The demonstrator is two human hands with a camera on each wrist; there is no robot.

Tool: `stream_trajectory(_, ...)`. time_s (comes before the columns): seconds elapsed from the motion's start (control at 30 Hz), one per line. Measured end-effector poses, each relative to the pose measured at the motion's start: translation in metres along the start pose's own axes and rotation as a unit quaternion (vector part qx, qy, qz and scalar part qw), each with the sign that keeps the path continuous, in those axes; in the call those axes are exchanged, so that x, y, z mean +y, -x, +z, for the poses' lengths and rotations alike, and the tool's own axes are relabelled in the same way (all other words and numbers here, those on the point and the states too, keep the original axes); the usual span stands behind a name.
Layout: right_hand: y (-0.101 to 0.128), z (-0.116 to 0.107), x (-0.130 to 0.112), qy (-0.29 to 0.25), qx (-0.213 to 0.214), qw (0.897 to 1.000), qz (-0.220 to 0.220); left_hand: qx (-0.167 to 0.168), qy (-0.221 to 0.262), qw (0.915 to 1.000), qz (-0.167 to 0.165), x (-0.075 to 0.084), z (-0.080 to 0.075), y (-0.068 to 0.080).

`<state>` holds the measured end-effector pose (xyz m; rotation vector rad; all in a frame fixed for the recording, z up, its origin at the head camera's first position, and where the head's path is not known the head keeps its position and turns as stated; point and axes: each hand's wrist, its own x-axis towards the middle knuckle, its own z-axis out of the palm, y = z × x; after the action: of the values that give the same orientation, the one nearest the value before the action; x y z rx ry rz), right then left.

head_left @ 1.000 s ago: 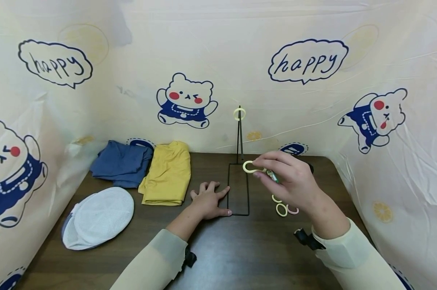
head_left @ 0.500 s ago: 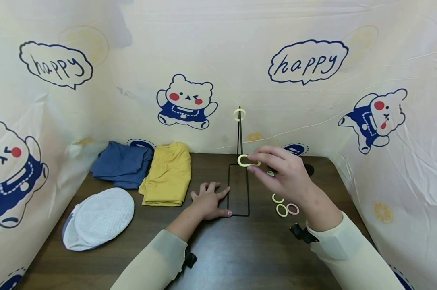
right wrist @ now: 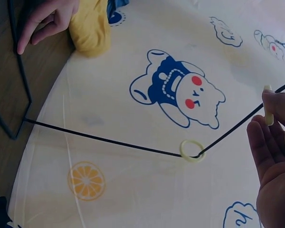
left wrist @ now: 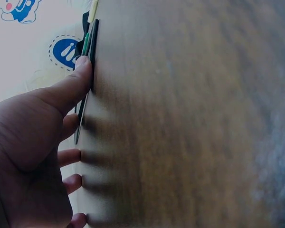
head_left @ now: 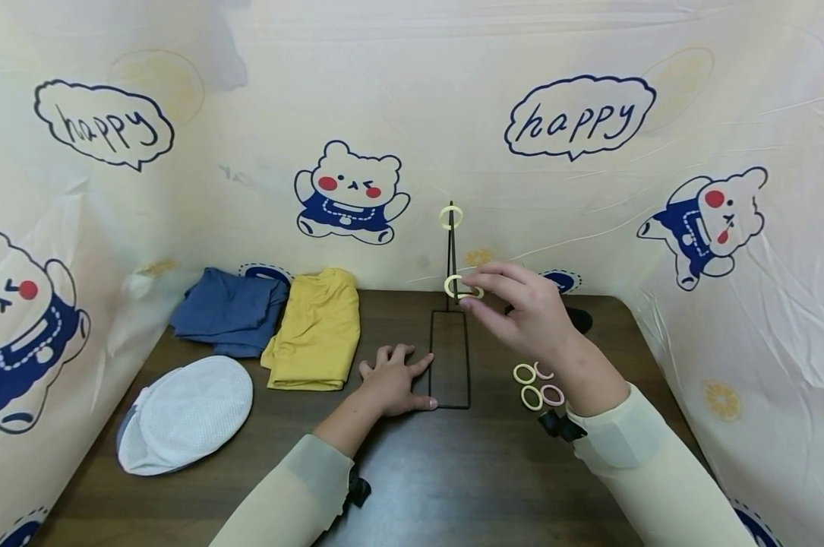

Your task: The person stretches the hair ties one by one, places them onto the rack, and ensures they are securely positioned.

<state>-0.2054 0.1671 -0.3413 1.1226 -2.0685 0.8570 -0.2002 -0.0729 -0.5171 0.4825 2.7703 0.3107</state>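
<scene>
In the head view my right hand (head_left: 524, 311) pinches a pale yellow ring (head_left: 450, 292) between thumb and fingers. The ring overlaps the free end of a bent black wire stand (head_left: 449, 251). In the right wrist view that wire (right wrist: 237, 124) seems to run through the held ring (right wrist: 268, 114), its tip sticking out beyond. Another yellow ring (head_left: 452, 226) hangs at the stand's upper bend. My left hand (head_left: 393, 384) rests on the table with fingers spread, thumb and index finger touching the stand's rectangular base (head_left: 468, 365).
Several loose yellow and pink rings (head_left: 531, 397) lie right of the base. A black object (head_left: 579, 319) is partly hidden behind my right hand. To the left are folded blue cloth (head_left: 230, 311), folded yellow cloth (head_left: 312, 334) and a white cap (head_left: 193, 410). Printed sheeting (head_left: 453, 91) encloses the table.
My right hand has moved left and away from me with the ring, bringing it over the wire's free end. More loose rings show beneath. My left hand has stayed put.
</scene>
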Motion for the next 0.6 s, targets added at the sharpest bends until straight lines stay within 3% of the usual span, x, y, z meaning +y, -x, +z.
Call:
stream_trajectory(0.4,-0.006,0.017,0.023,-0.021,0.012,0.999,0.036,0.003,0.005,1.0,-0.003,0.0,0.004,0.0)
stream_trajectory(0.6,-0.011,0.024,0.032,0.007,0.022,0.998,0.06,0.005,0.009,0.9999,-0.002,0.0,0.003,0.001)
